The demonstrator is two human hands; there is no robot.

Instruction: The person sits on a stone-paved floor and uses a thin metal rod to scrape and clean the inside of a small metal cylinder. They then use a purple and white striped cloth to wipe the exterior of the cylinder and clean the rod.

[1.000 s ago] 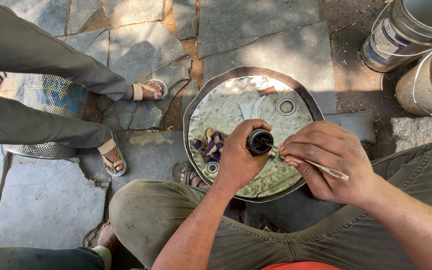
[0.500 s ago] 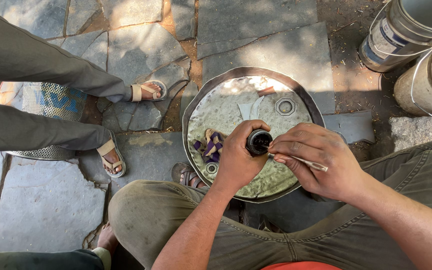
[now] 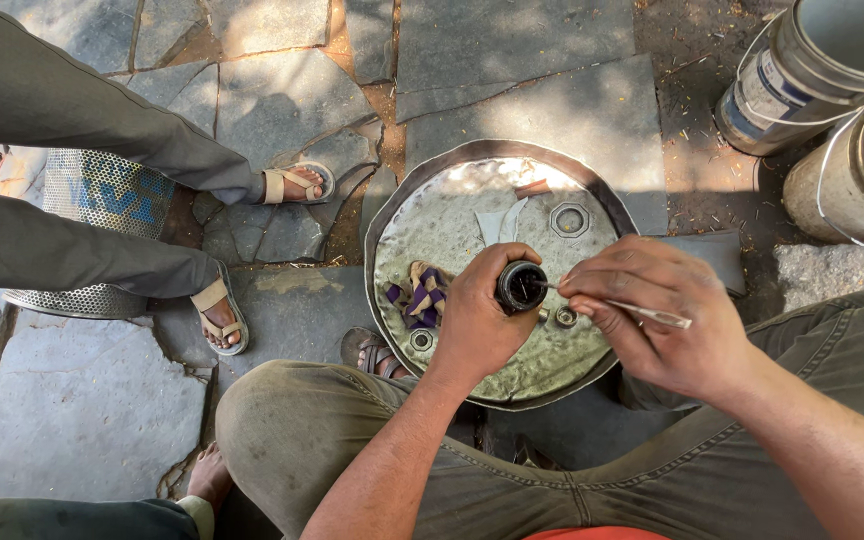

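My left hand (image 3: 477,320) grips a small black round part (image 3: 521,285), its open end facing up, over a shallow round metal pan (image 3: 392,215). My right hand (image 3: 657,315) holds a thin metal rod (image 3: 642,312) whose tip pokes into the black part. In the pan lie a purple and tan rag (image 3: 417,295), a large hex nut (image 3: 569,219), a small ring (image 3: 420,340) and a few other small metal bits. The pan holds a thin layer of murky liquid. My knees in olive trousers flank the pan below.
Another person's legs in grey trousers and tan sandals (image 3: 297,183) reach in from the left, beside a perforated metal basket (image 3: 102,190). Two paint buckets (image 3: 812,70) stand at the top right. The ground is uneven stone slabs (image 3: 82,410).
The view and my hands have shifted slightly; the rod's tip now sits in the black part's opening. The other person's feet have not moved.
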